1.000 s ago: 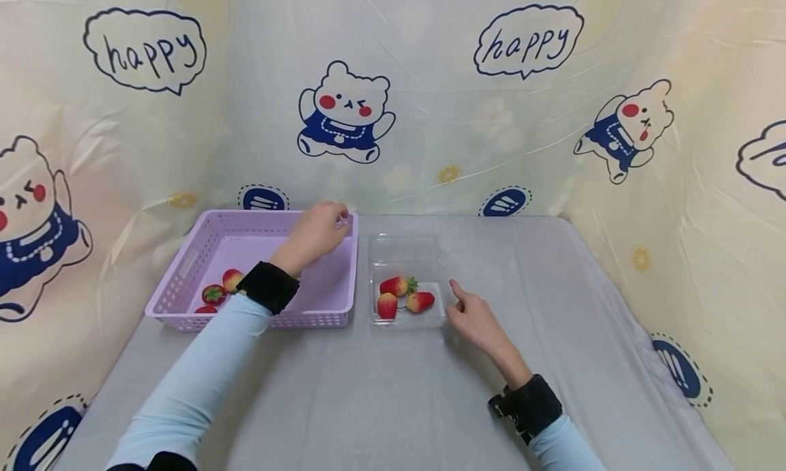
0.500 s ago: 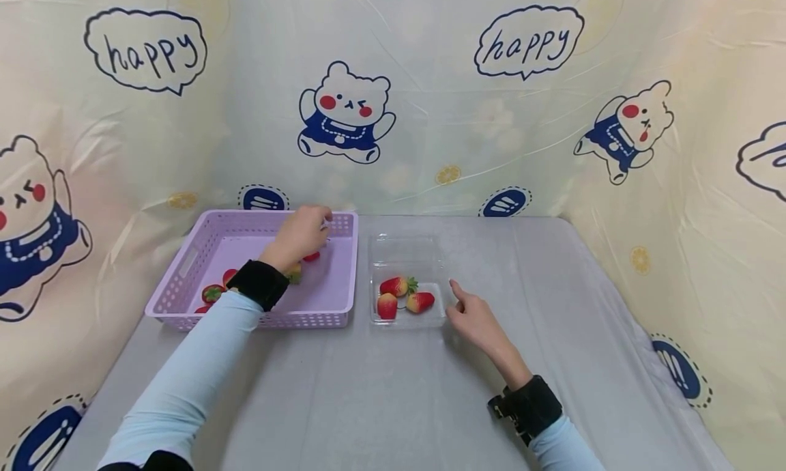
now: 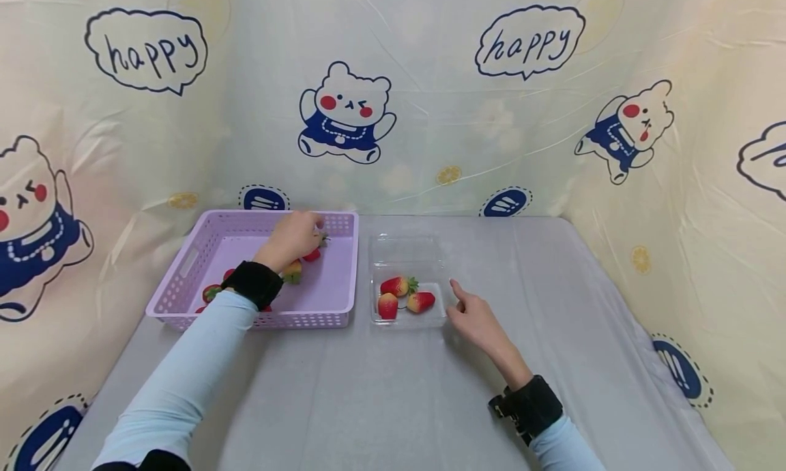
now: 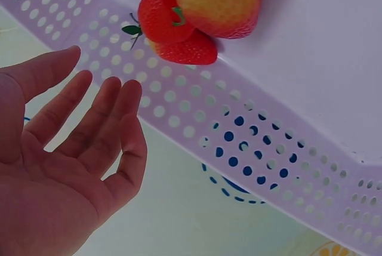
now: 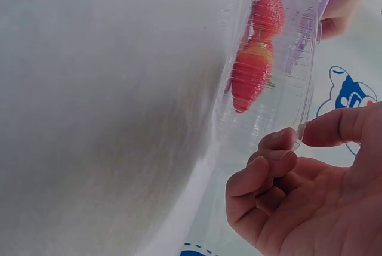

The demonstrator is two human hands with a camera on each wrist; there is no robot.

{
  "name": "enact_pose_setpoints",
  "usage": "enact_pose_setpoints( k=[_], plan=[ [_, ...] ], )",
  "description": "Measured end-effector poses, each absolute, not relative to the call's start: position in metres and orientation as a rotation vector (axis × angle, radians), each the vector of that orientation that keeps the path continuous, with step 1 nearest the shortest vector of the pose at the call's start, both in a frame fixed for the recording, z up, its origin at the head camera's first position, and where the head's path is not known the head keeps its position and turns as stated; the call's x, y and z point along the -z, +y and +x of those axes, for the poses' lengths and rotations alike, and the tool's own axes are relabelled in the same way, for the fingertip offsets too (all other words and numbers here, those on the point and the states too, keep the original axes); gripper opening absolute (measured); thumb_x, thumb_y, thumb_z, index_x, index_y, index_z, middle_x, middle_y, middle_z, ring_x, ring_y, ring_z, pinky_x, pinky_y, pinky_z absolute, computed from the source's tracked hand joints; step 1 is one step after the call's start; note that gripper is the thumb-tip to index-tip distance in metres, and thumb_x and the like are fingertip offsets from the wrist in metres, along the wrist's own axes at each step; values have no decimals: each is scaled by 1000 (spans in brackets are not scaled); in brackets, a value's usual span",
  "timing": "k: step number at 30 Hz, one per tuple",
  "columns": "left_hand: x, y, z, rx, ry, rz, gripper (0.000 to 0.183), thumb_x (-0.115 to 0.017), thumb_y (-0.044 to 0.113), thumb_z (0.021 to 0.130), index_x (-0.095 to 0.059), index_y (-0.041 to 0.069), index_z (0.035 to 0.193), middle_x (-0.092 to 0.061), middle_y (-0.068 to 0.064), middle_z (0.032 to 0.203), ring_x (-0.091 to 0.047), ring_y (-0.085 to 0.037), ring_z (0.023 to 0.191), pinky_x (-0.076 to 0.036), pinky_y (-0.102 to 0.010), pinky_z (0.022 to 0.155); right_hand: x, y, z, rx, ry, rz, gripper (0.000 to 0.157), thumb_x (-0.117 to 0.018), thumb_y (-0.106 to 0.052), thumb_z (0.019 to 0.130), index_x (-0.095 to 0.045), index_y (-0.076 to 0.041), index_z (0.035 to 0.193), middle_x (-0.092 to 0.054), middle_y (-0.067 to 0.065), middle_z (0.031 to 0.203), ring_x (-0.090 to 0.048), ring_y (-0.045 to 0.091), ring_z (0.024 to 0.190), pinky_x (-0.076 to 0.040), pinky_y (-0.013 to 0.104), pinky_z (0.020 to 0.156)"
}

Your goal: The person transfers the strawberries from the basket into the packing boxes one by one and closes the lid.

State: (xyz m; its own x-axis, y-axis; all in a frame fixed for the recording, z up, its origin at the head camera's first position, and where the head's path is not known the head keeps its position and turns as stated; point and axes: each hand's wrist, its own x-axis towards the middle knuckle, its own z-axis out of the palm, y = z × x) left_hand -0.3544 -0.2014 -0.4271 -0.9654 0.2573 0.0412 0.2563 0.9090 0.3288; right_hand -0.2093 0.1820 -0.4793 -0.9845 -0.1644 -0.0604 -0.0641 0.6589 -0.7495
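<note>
In the head view my left hand (image 3: 288,240) is over the right part of the lilac basket (image 3: 331,315). The left wrist view shows its fingers apart and loosely bent, with nothing in them. Close to the fingertips lie red strawberries (image 4: 191,50) and a yellow-red one (image 4: 218,5). My right hand (image 3: 479,321) pinches the right edge of a clear plastic box (image 3: 374,259) between thumb and index finger, as the right wrist view shows. Inside the box are three strawberries (image 3: 421,302); its hinged lid lies back, raised.
More strawberries (image 3: 211,293) lie in the basket's left front corner, partly hidden by the left wrist. Basket and box stand side by side on a grey cloth-covered table (image 3: 368,396). A printed curtain (image 3: 430,116) hangs behind.
My left hand has moved left and slightly down over the basket, uncovering strawberries to its right and below. The right hand and the box have stayed in place.
</note>
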Motion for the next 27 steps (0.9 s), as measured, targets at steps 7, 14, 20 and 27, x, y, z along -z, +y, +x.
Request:
enact_pose_setpoints(
  k=[7, 14, 20, 27],
  plan=[
    [430, -204, -355, -495, 3037, 418, 27, -62, 1, 94, -71, -7, 118, -70, -25, 115, -63, -37, 96, -53, -53, 90, 479, 182, -210, 1233, 2751, -198, 62, -54, -9, 100, -40, 2, 159, -36, -4, 61, -31, 12, 53, -29, 27, 54],
    [437, -205, -353, -540, 3020, 410, 15, -63, 0, 93, -74, -4, 102, -68, -19, 99, -60, -34, 84, -51, -45, 75, 480, 182, -211, 1235, 2757, -204, 61, -54, -9, 100, -41, 3, 158, -36, -3, 61, -30, 14, 53, -29, 28, 53],
    [445, -207, -353, -491, 3043, 426, 4, -71, 1, 91, -69, 2, 88, -65, -13, 89, -59, -30, 77, -47, -39, 65, 482, 182, -213, 1217, 2757, -177, 62, -55, -9, 100, -41, 1, 159, -37, -3, 62, -31, 13, 53, -29, 27, 53],
    [453, -210, -354, -468, 3024, 425, 13, -76, 2, 91, -72, -3, 103, -68, -16, 96, -62, -32, 84, -53, -42, 72, 482, 182, -213, 1225, 2752, -174, 62, -55, -10, 99, -41, 1, 159, -37, -3, 62, -31, 13, 53, -29, 27, 53]
  ],
)
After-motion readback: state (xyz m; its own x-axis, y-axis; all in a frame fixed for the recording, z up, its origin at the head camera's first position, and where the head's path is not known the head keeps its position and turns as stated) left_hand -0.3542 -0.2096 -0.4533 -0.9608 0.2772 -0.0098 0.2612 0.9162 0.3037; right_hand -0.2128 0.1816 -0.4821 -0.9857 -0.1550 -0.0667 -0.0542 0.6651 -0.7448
